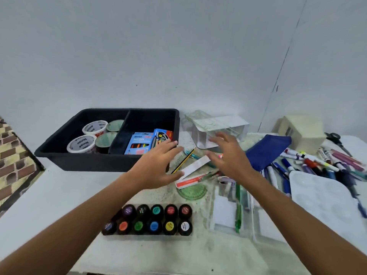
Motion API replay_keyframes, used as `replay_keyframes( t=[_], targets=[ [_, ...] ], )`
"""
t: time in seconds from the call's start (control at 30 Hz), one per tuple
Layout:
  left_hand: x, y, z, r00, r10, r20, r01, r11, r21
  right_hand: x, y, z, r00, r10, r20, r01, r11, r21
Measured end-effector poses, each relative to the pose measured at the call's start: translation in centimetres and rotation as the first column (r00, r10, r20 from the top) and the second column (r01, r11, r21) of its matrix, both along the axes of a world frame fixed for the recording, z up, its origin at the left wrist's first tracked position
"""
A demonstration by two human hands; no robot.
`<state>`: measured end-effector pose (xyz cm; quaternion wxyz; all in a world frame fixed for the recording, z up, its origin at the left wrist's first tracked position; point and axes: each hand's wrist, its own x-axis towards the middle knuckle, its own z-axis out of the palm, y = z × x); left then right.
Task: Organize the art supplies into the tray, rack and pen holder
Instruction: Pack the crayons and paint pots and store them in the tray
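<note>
Head view, looking down on white surface (49,195) against pale wall.

Black two-compartment plastic tray (83,159) at rear left. Left compartment: four round tubs; two white lids (82,142) printed "NINSO", read upside down, two with plain pale green tops (106,137). Right compartment: blue crayon box (139,144) marked "Ninso" and "NEON", a second blue-and-red box (162,134) leaning beside it, script on it too blurred to read.

Left hand (158,167) hovering just in front of tray's right compartment, fingers straight and spread, gripping nothing. Right hand (228,153) hovering just beside it, fingers likewise extended and spread, empty. Between and beneath the hands: yellow-and-black striped pencil (183,162), flat white-and-red carton (190,175), teal pen (190,155). Carton print not legible.

Clear plastic divided rack (208,126) behind right hand, apparently tipped over. Dark blue fabric pouch (266,150) right of it; cream box-shaped pen holder (301,133) further right. Loose heap of markers and pens (317,163) at right edge, white plastic paint palette (327,197) in front of them.

Near edge: set of twelve small dark paint bottles (151,219) in two rows, coloured cap labels too small to read. Green round protractor (191,190) flat on the surface behind the bottles. Clear flat case (238,211) to the right.
</note>
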<state>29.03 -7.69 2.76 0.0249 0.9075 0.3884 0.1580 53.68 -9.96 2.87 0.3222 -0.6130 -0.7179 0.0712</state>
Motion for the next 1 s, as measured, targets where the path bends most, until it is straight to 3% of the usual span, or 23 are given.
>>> replay_keyframes(
  t=[0.13, 0.3, 0.47, 0.63, 0.83, 1.0],
  targets=[
    [4.0, 5.3, 0.8, 0.994, 0.099, -0.044, -0.102, 0.993, -0.066, 3.2, 3.8, 0.3, 0.986, -0.159, 0.055, 0.163, 0.983, -0.079],
    [5.1, 7.5, -0.5, 0.982, 0.174, -0.076, -0.181, 0.979, -0.095, 4.4, 6.1, -0.2, 0.974, -0.220, 0.059, 0.228, 0.952, -0.205],
    [5.0, 7.6, -1.6, 0.989, 0.143, 0.027, -0.142, 0.989, -0.040, 4.3, 6.4, -0.6, 0.969, -0.208, -0.131, 0.184, 0.967, -0.177],
    [5.2, 7.3, -0.7, 0.977, 0.172, 0.125, -0.166, 0.984, -0.059, 4.4, 5.6, 0.2, 0.883, -0.238, -0.405, 0.206, 0.971, -0.121],
    [4.5, 7.1, 0.9, 0.962, 0.215, 0.166, -0.247, 0.947, 0.205, 3.3, 2.0, 2.1, 0.775, -0.090, -0.626, 0.072, 0.996, -0.053],
    [2.7, 5.7, 1.5, 0.965, 0.207, 0.163, -0.259, 0.856, 0.448, 1.8, 0.6, 3.2, 0.565, -0.050, -0.823, -0.113, 0.984, -0.137]
  ],
)
